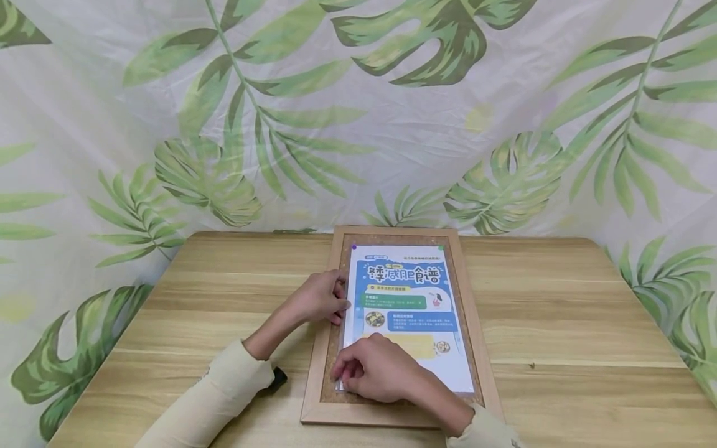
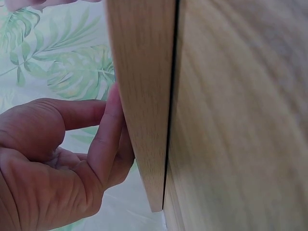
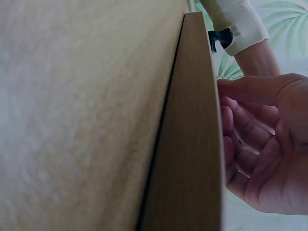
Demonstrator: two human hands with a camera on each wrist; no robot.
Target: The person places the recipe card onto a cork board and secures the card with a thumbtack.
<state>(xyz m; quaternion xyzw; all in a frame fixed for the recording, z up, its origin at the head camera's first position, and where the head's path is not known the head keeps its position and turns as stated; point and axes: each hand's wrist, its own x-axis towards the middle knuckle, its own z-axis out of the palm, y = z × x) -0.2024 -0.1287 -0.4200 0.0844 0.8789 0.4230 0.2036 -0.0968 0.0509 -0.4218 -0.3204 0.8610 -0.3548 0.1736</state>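
A printed sheet [image 1: 411,261] with blue, green and yellow blocks and Chinese lettering lies on a wood-framed cork board [image 1: 319,373]. One purple pushpin [image 1: 354,247] sits at its top left corner, one green pushpin [image 1: 440,247] at its top right. My left hand [image 1: 322,298] rests at the sheet's left edge, fingers bent loosely. Over the sheet's lower left corner is my right hand [image 1: 383,370], its fingers curled and thumb tip [image 3: 228,86] reaching down behind the frame's rim. Whether anything is between the right fingertips is hidden.
The board lies on a wooden table [image 1: 566,336], near its back edge. A curtain [image 1: 392,143] printed with green leaves hangs behind. Something black [image 1: 278,378] shows at the left sleeve's cuff.
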